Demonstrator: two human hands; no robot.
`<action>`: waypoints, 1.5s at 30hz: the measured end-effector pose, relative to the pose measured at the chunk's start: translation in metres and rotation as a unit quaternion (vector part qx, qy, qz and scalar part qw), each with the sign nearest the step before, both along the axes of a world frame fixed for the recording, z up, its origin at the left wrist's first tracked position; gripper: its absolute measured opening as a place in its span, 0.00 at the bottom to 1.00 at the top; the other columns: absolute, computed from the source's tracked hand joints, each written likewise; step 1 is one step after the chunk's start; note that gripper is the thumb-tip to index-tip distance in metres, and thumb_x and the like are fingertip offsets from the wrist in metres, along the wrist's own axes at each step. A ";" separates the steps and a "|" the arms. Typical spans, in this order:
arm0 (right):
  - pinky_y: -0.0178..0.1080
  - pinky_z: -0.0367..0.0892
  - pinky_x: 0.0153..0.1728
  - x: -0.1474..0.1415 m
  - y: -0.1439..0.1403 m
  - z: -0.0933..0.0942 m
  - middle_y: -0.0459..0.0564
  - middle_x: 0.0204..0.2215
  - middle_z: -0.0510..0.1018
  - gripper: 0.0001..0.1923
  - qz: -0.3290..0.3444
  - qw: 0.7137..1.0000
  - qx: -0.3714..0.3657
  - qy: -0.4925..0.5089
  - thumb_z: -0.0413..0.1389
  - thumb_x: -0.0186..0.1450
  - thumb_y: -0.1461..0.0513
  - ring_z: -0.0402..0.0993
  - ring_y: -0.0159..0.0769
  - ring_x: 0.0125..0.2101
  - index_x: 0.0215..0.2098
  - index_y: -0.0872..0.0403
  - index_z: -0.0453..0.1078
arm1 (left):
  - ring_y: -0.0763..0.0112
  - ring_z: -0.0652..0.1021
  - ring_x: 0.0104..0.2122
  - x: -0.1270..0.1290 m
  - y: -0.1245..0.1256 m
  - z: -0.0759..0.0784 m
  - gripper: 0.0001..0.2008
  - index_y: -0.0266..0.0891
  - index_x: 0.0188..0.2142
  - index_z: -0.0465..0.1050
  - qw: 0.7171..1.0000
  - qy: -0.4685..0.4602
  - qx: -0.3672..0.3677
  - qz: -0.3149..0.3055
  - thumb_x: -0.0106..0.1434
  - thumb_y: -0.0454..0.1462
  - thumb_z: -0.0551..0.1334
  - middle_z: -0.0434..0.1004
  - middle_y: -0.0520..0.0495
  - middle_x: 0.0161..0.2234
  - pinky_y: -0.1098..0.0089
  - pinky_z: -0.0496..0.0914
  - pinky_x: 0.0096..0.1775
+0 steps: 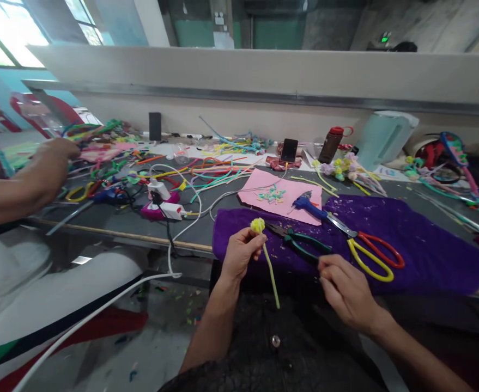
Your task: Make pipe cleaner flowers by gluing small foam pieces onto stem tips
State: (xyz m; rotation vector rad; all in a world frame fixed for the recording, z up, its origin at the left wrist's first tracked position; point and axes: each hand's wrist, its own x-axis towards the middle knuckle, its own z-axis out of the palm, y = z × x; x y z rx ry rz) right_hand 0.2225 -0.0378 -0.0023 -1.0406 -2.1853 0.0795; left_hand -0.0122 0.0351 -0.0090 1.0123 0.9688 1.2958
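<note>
L hand (241, 251) pinched on yellow pipe-cleaner flower (264, 247) at bench front edge, R hand (343, 288) loosely curled, empty, beside green-handled pliers (304, 243); advise firm stem grip.

The grey tabletop (206, 228) carries a purple cloth (419, 239), with pink paper (264, 190) just behind it and loose pipe cleaners (218, 169) farther back.
</note>
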 end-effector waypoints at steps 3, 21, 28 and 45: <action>0.36 0.63 0.31 0.034 -0.026 -0.020 0.51 0.30 0.69 0.06 -0.051 0.998 -0.042 0.015 0.46 0.62 0.68 0.68 0.33 0.30 0.28 0.55 0.61 | 0.84 0.62 0.14 0.002 0.000 0.001 0.10 0.34 0.24 0.67 1.000 0.007 0.008 0.001 0.49 0.39 0.66 0.63 0.57 0.16 0.80 0.56 0.15; 0.37 0.65 0.29 0.051 -0.049 -0.017 0.49 0.28 0.72 0.09 -0.063 0.936 -0.315 0.141 0.47 0.64 0.59 0.70 0.35 0.27 0.32 0.50 0.69 | 0.84 0.58 0.15 0.037 -0.021 0.027 0.09 0.34 0.26 0.70 0.989 0.059 0.037 -0.128 0.52 0.39 0.64 0.61 0.56 0.16 0.78 0.51 0.18; 0.29 0.58 0.18 -0.022 0.005 0.020 0.43 0.25 0.70 0.10 0.070 0.806 -0.414 0.418 0.56 0.59 0.58 0.62 0.23 0.17 0.36 0.54 0.66 | 0.81 0.62 0.18 0.063 -0.027 0.041 0.09 0.35 0.24 0.70 0.982 0.091 0.066 -0.150 0.51 0.40 0.64 0.64 0.54 0.17 0.77 0.56 0.20; 0.27 0.56 0.18 0.050 0.080 0.102 0.42 0.18 0.70 0.04 -0.037 0.922 -0.304 0.237 0.53 0.58 0.63 0.62 0.22 0.16 0.26 0.57 0.65 | 0.79 0.66 0.18 0.059 -0.013 0.030 0.09 0.37 0.30 0.75 0.971 0.153 0.038 -0.181 0.53 0.40 0.62 0.71 0.51 0.23 0.77 0.59 0.20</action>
